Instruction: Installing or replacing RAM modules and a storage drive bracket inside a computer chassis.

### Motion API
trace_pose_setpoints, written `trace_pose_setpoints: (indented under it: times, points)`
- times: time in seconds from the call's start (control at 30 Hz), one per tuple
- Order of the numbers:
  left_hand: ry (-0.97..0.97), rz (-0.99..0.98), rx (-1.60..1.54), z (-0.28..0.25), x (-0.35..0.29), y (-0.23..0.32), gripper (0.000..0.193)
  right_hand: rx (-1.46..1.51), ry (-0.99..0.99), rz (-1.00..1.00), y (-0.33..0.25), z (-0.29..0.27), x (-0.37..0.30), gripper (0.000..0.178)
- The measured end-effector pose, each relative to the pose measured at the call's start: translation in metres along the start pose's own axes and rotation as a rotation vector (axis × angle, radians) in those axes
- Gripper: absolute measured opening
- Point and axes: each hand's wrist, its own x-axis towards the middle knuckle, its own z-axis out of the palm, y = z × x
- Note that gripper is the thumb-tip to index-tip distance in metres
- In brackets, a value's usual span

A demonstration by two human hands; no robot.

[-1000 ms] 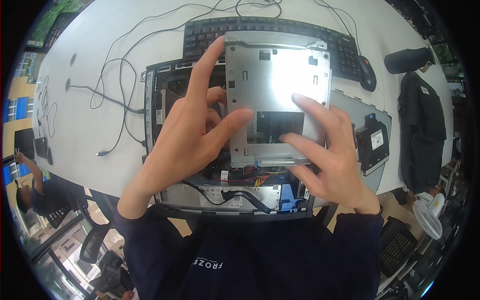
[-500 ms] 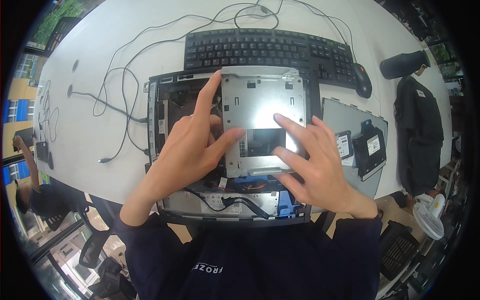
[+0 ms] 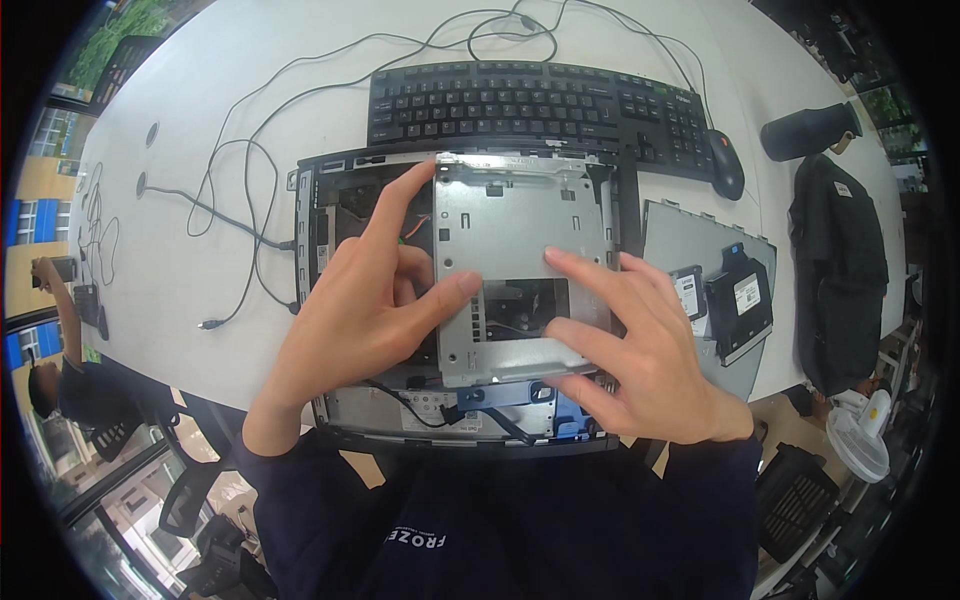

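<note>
Silvery, slotted sheet-metal bracket (image 3: 505, 235), roughly level over the right half of an open black computer case (image 3: 306, 225)

Looks like an office, or a computer workroom much like one. Has a broad white table (image 3: 200, 350) with a round cable hole (image 3: 152, 133) set into its top, and on it a full-size black keyboard (image 3: 490, 105), a black-and-red mouse (image 3: 727, 165) and an opened black desktop computer case (image 3: 308, 235). Includes a black slatted-back chair (image 3: 795, 508) at lower right — and, near the table's left end, another person in dark clothing (image 3: 85, 395). Looks out, at the left rim, on a yellow-and-blue building front (image 3: 28, 180).
</note>
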Motion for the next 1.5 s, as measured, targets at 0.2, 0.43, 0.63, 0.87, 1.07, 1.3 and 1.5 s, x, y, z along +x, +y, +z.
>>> trace_pose_setpoints:
  times: [0.2,0.43,0.63,0.87,1.07,1.3,1.5]
  points:
    - [-0.014,-0.013,0.025,0.003,0.009,-0.012,0.086,0.004,-0.011,0.032,0.004,0.004,0.000,0.035]
    - [-0.046,-0.006,0.008,0.007,0.011,-0.024,0.085,-0.036,-0.003,0.027,0.005,0.010,-0.001,0.035]
    - [-0.042,-0.044,-0.079,0.010,0.008,-0.019,0.083,-0.073,0.012,0.021,0.006,0.014,-0.003,0.036]
    - [-0.019,-0.031,-0.075,0.012,0.009,-0.018,0.081,-0.111,-0.023,0.030,0.010,0.016,0.007,0.037]
    - [0.026,-0.012,-0.286,0.025,-0.016,-0.048,0.054,-0.027,0.058,0.068,0.020,0.016,0.007,0.027]
    - [-0.128,0.316,0.218,0.036,-0.051,-0.044,0.035,-0.088,0.089,0.068,0.021,0.018,0.012,0.020]
    - [-0.168,0.712,0.543,0.038,-0.043,-0.055,0.050,-0.113,0.159,0.040,0.020,0.028,0.015,0.017]
